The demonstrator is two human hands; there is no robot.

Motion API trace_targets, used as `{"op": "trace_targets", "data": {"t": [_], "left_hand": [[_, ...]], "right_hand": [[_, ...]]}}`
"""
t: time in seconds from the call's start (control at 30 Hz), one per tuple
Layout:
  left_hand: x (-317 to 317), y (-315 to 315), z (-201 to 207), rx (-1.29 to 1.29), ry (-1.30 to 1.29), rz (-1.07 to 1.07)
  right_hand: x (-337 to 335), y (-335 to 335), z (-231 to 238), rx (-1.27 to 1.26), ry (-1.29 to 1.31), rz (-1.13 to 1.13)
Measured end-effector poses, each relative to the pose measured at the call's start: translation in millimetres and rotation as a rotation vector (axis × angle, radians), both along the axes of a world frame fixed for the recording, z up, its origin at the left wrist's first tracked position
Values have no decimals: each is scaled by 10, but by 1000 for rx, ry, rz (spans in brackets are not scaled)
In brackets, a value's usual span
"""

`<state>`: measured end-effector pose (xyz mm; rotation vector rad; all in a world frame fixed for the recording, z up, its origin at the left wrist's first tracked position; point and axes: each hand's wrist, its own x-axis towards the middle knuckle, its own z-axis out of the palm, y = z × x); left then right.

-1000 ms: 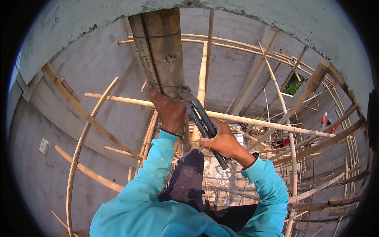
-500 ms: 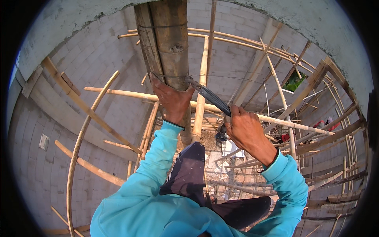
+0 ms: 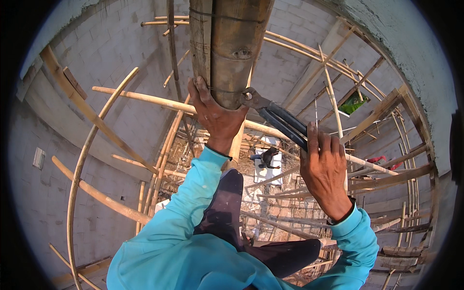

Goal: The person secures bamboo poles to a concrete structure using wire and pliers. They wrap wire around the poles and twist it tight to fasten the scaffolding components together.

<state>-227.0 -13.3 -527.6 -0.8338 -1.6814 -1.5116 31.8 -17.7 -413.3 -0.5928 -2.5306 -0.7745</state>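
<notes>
A thick bamboo pole (image 3: pixel 235 53) comes down from the top of the view, with a wooden plank (image 3: pixel 200 43) flush along its left side. Thin dark wire (image 3: pixel 227 91) circles both near the lower end, and another band sits higher up. My left hand (image 3: pixel 220 118) wraps around the lower end, fingers up the plank and thumb toward the right. My right hand (image 3: pixel 325 162) is closed on the black handles of a pair of pincers (image 3: pixel 285 123). Their jaws lie at the right side of the pole, beside the wire; whether they grip it I cannot tell.
Bamboo scaffold poles (image 3: pixel 145 100) cross below and around me, with a curved one (image 3: pixel 84 164) at left. Far below, a person (image 3: pixel 268 157) is by a white sheet. Grey block walls (image 3: pixel 111 53) surround the space; a concrete edge (image 3: pixel 406 63) runs along the upper right.
The pincers' handles have swung down and right with my right hand, and the jaws show more broadside. Loose wire ends that stretched right no longer show. My left hand keeps its hold.
</notes>
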Motion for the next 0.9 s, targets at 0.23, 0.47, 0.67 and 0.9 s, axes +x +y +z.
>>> {"op": "trace_targets", "data": {"t": [0.23,0.47,0.67,0.9], "left_hand": [[-69,7,-6,26,54,-25],[-51,26,7,45,43,-45],[-59,0,-27,33,48,-35],[-40,32,41,68,57,-28]], "right_hand": [[-113,244,270,-1315,-7,-293],[-138,232,122,-1594,162,-197],[-132,282,300,-1216,12,-215],[-262,324,-426,-1359,136,-143]]}}
